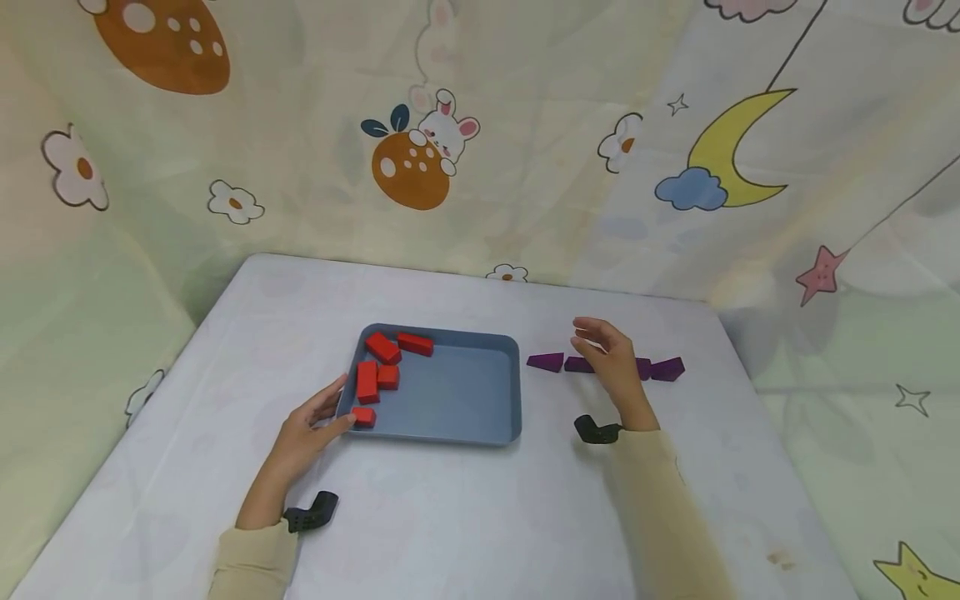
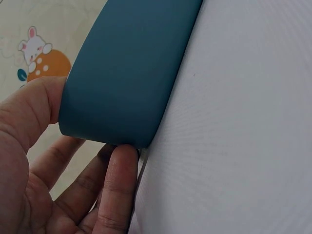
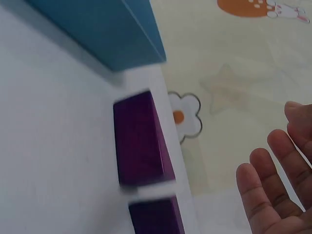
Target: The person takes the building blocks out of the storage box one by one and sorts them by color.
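Note:
My left hand grips the left front corner of a blue-grey tray. In the left wrist view the thumb lies over the rim of the tray and the fingertips touch its underside. Several red blocks lie in the tray's left part; a small red block sits in the front corner beside the thumb. Right of the tray, my right hand hovers with loosely bent fingers, holding nothing. It partly hides a row of purple blocks, of which two show in the right wrist view, one a tapered purple block.
Inside the tray, red blocks cluster toward the left and back left. A white cloth covers the table. Behind it hangs a printed curtain with rabbits, flowers and a moon. Black wrist devices are worn on both arms.

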`<action>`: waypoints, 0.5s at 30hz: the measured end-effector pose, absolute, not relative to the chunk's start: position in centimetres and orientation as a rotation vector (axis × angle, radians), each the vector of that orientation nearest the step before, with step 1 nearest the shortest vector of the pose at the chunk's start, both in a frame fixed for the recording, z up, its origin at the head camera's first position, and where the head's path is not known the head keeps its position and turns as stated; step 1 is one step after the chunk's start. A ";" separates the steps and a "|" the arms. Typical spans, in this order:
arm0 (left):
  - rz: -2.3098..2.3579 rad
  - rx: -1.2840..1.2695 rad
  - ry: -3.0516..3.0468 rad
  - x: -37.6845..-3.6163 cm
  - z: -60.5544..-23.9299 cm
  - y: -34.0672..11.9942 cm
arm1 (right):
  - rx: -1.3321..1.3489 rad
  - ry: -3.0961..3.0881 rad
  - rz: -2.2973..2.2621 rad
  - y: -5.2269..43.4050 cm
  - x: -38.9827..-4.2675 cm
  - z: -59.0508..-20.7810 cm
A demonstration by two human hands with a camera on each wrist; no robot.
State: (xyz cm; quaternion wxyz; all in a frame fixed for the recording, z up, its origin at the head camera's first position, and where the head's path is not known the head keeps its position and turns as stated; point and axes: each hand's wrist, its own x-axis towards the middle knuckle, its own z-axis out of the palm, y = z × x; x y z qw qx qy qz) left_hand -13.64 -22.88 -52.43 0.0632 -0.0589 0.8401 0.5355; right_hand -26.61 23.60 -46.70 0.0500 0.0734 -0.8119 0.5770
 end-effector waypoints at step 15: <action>1.633 -0.178 2.526 -13.8 -52.7 -23.1 | 0.416 -2.488 1.885 14.7 -27.7 -47.1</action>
